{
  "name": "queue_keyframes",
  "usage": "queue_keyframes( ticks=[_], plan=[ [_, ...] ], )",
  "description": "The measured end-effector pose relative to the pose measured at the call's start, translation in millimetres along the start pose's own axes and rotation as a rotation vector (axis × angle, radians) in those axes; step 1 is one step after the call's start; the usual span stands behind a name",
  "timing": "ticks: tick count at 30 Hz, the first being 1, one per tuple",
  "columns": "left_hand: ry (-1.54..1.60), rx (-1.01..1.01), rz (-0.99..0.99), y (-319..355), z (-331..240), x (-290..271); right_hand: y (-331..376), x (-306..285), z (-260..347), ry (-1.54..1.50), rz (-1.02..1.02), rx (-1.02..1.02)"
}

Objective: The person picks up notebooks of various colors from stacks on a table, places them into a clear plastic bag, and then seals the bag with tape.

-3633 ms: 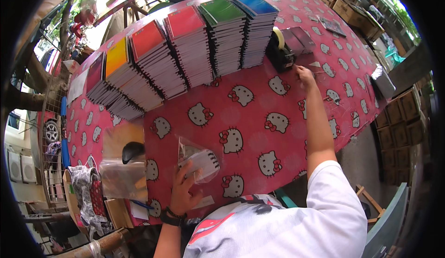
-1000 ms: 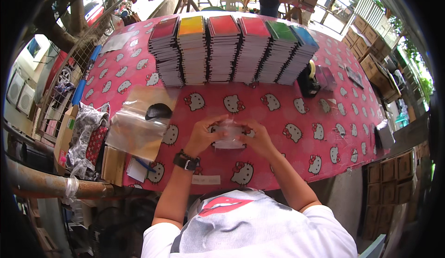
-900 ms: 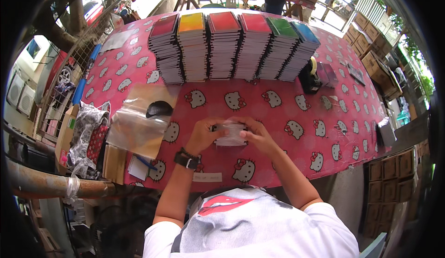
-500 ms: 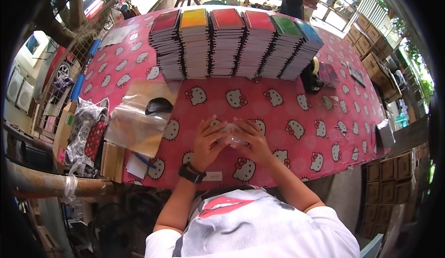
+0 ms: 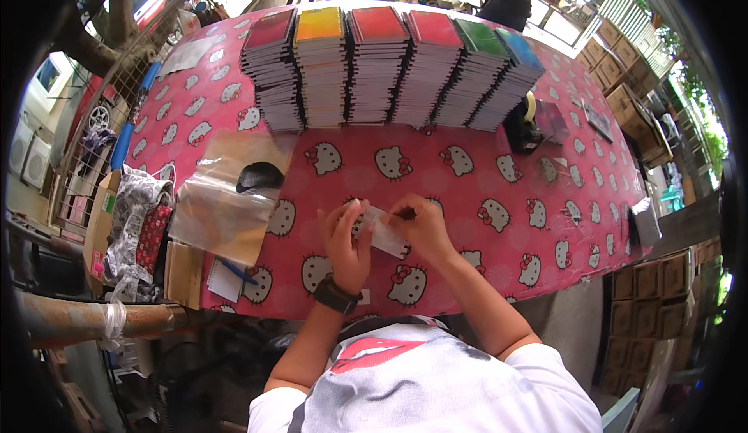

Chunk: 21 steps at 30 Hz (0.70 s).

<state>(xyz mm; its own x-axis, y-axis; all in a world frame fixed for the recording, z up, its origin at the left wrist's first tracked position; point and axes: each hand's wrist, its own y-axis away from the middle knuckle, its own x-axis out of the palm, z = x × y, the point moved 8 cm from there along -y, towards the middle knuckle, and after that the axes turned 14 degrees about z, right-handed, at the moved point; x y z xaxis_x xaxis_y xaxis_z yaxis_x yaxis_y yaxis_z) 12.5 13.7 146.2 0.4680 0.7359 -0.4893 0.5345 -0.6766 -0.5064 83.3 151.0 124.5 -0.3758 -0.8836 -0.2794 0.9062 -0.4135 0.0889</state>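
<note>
On the near side of the notebook stacks (image 5: 369, 71), the small white pad (image 5: 387, 238) looks part-worked to me, not yet put down, left hand (image 5: 348, 244) half open, loosely holding one end, right hand (image 5: 425, 228) seemingly pinching its far edge

Wearer had on a white short-sleeved T-shirt (image 5: 499, 390), fabric creased. Front carried a big printed graphic: glossy red lips (image 5: 366, 360) with a pale band between them, soft grey shading (image 5: 417, 371) alongside, darker grey toward the left side. Left sleeve (image 5: 274, 410) and right sleeve (image 5: 549, 374) were plain white, ending near the elbows. Wide black wristband (image 5: 335, 294) circled the left wrist; watch or plain strap, couldn't tell. Left hand (image 5: 348, 246) and right hand (image 5: 425, 230) were bare.
</note>
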Motion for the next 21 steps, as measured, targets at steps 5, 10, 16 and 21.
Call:
queue_keyframes(
  ticks=[5, 10, 16, 21],
  plan=[
    [-0.37, 0.066, 0.285, 34, -33, 27, -11, -4, -6, -0.094, 0.076, -0.048],
    [-0.489, -0.09, 0.436, 30, -32, 48, -13, -16, -25, -0.334, 0.12, -0.046],
    [-0.543, -0.142, 0.388, 34, -32, 36, -9, -163, -63, -0.144, -0.198, -0.091],
    [-0.567, -0.139, 0.358, 33, -39, 47, 25, -397, -96, 0.416, -0.951, -0.116]
  ],
)
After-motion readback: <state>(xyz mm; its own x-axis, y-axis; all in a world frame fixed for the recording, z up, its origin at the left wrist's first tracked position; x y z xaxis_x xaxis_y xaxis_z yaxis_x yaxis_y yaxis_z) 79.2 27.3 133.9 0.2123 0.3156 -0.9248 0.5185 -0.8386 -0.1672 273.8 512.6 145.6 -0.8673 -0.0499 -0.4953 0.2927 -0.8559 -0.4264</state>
